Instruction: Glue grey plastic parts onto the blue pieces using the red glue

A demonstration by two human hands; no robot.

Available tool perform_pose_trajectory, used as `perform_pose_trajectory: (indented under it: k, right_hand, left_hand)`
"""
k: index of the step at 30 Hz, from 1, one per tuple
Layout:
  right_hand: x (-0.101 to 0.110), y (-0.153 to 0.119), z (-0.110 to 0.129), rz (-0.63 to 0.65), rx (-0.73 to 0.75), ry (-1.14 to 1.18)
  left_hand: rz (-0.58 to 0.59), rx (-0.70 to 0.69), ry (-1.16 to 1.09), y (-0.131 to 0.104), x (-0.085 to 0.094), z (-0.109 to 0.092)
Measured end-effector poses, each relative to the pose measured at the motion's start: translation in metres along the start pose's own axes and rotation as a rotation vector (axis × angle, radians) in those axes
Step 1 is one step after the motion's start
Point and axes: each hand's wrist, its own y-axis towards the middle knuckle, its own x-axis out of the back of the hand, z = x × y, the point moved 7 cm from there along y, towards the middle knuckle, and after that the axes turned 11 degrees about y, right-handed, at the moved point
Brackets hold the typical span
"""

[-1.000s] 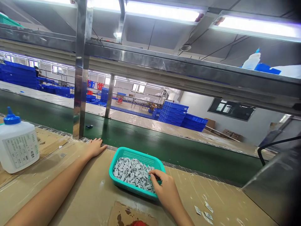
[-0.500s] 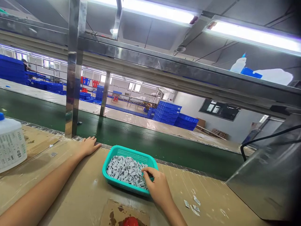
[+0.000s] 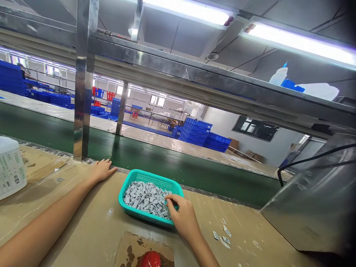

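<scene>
A teal plastic basket (image 3: pixel 150 218) holds a heap of small light-grey plastic parts (image 3: pixel 146 198). Over its right side reaches my right hand (image 3: pixel 185 218), thumb and forefinger brought together at the edge of the heap; whatever sits between the tips is too small to make out. My left hand (image 3: pixel 102 170) lies flat at the bench's far edge, left of the basket, its fingers spread and holding nothing. Below the basket, a red object (image 3: pixel 151 259) with a shiny top rests on a stained cardboard piece (image 3: pixel 125 248).
Several loose grey parts (image 3: pixel 226 240) lie on the bench right of my right arm. A white bottle (image 3: pixel 12 168) stands at the left. Beyond the bench runs a green conveyor belt (image 3: pixel 155 155). A metal post (image 3: pixel 81 92) rises near my left hand; a metal box (image 3: pixel 314 200) is at the right.
The whole view has shifted slightly, so things sit a little further left. Both hands keep nearly the same places relative to the basket.
</scene>
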Motion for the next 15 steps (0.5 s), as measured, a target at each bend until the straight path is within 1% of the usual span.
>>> perform_pose_trajectory:
  k: [15]
  right_hand:
    - [0.0002,0.0001,0.0003,0.005,-0.003,-0.003]
  left_hand:
    - [-0.03,-0.008,-0.009,0.0023,-0.0021,0.0019]
